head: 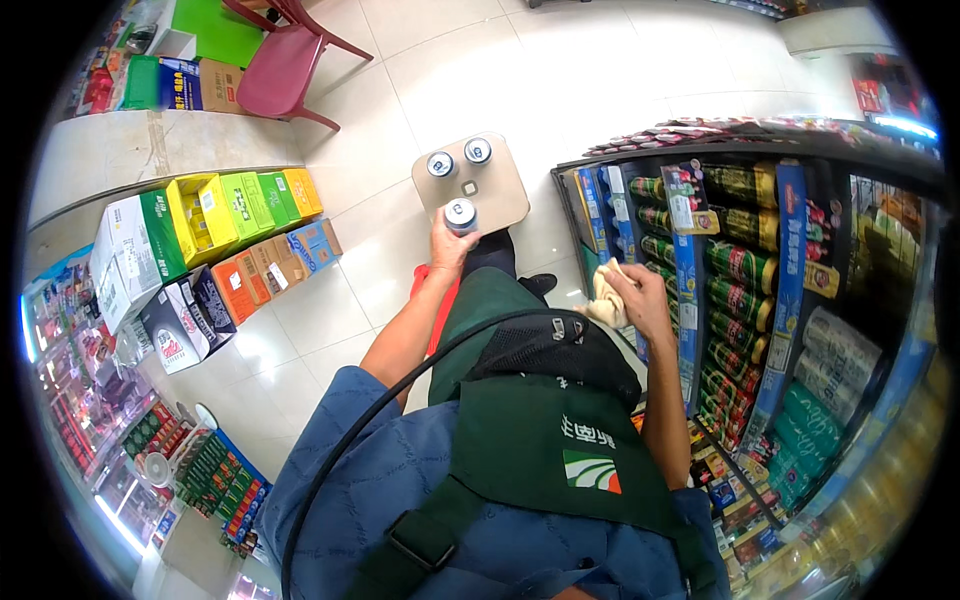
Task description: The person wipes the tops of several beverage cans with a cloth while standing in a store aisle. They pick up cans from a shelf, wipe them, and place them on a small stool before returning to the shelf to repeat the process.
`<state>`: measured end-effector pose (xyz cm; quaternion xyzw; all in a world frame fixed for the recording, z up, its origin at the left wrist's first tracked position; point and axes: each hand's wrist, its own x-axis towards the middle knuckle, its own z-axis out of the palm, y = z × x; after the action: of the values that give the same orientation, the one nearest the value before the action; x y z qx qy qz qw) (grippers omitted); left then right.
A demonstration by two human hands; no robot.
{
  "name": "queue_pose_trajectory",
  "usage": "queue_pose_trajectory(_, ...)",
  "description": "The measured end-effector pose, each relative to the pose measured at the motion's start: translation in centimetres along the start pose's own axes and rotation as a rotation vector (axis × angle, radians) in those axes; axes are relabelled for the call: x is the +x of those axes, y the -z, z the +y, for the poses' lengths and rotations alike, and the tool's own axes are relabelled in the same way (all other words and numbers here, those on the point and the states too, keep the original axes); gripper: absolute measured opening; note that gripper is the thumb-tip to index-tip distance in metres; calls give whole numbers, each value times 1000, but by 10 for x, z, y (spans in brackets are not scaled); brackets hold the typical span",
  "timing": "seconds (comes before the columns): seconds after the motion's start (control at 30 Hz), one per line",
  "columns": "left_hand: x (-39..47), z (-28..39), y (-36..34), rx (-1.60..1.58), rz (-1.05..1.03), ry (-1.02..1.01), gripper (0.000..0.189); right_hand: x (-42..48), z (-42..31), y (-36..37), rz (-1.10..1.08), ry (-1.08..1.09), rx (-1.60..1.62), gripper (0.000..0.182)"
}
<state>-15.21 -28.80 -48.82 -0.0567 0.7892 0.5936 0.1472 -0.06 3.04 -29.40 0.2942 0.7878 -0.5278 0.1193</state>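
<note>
My left hand (450,247) is closed around a beverage can (460,214), held over the near edge of a beige square stool top (499,180). Two more cans stand upright on that top, one at its far left (440,163) and one near its far edge (478,151). On the right, beside the shelves, my right hand (637,296) grips a crumpled cream cloth (609,296).
Shelves of canned drinks (739,266) run along my right side. On the left are open drink cartons (202,217) and a black-and-white box (184,319). A dark pink plastic chair (281,71) stands at the far left on the tiled floor (450,45).
</note>
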Motion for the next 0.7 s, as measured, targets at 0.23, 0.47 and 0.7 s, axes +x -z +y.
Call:
queue_pose_trajectory(0.23,58,-53,23,118,153,123,64,6,10,-4,-2,-148,-65,32)
queue_pose_trajectory(0.47,96,-88,21,106,225,103,64,18,14,-15,-5,-214,-87,33)
queue_pose_trajectory(0.7,92,-119,11,-11,265,118,67,18,31,-24,-19,-245,-101,32)
